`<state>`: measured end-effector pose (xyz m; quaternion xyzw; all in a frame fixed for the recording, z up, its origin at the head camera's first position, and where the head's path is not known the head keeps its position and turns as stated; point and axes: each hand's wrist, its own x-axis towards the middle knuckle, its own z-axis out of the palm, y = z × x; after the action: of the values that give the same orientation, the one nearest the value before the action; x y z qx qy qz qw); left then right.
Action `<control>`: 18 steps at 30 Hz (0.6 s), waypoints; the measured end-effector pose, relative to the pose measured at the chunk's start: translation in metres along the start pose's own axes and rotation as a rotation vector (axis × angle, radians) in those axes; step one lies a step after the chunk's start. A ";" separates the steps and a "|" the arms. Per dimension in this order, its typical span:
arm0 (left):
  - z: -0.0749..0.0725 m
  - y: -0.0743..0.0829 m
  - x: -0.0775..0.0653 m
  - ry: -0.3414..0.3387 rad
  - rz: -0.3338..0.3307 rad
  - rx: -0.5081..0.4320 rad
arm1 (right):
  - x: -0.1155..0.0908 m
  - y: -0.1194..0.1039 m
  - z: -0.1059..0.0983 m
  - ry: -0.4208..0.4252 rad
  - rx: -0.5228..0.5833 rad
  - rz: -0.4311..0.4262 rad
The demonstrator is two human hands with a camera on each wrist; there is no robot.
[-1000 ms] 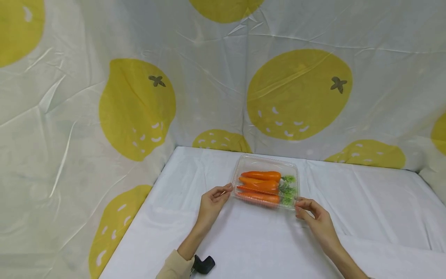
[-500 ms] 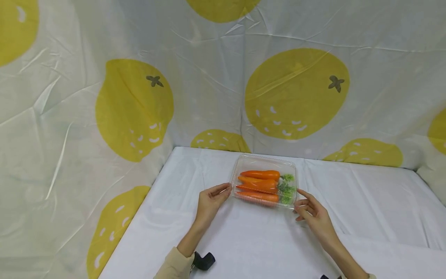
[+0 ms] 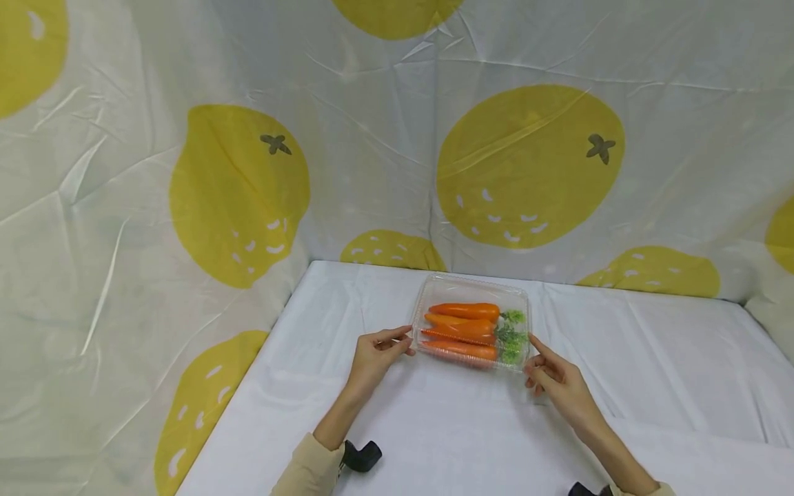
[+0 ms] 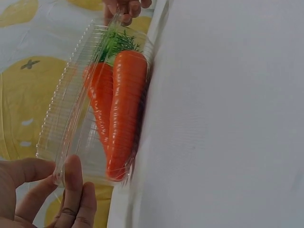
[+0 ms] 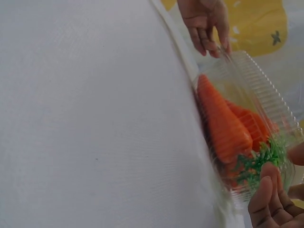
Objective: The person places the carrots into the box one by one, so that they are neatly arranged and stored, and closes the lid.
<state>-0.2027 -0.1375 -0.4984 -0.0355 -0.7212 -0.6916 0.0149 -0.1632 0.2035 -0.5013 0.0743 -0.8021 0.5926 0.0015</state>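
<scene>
A clear plastic clamshell container [image 3: 477, 291] lies closed near the back of the white-covered table. Inside it, several orange carrots [image 3: 462, 327] lie side by side, their green tops [image 3: 512, 337] toward the right. My left hand [image 3: 371, 362] pinches the container's rim at the front left corner; in the left wrist view, thumb and fingers [image 4: 73, 178] meet around that rim. At the front right corner my right hand [image 3: 569, 393] holds the rim, with its index finger stretched along the right side. The right wrist view shows the right fingers [image 5: 266, 190] close beside the green tops.
White cloth [image 3: 471, 434] covers the table. Behind it and on the left hang curtains [image 3: 372, 138] with yellow lemon prints. Black devices sit at the left wrist [image 3: 362, 456] and the right wrist [image 3: 583, 489], below beige sleeves.
My right index finger has straightened and moved up along the container's right side. The left fingers have shifted slightly at their corner. The container has stayed in about the same place.
</scene>
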 end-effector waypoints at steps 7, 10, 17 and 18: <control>0.002 -0.004 0.000 0.035 0.014 -0.020 | 0.002 0.007 0.003 0.024 -0.010 -0.010; 0.003 -0.005 0.000 0.041 0.014 -0.053 | 0.002 0.009 0.003 0.025 0.010 -0.013; 0.003 -0.007 -0.001 -0.034 -0.006 -0.112 | 0.001 0.008 0.003 0.074 0.026 -0.022; 0.002 -0.007 0.000 -0.043 -0.012 -0.112 | 0.001 0.008 0.004 0.084 0.024 -0.021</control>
<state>-0.2030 -0.1355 -0.5057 -0.0469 -0.6818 -0.7300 -0.0068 -0.1647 0.2018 -0.5100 0.0579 -0.7932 0.6048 0.0404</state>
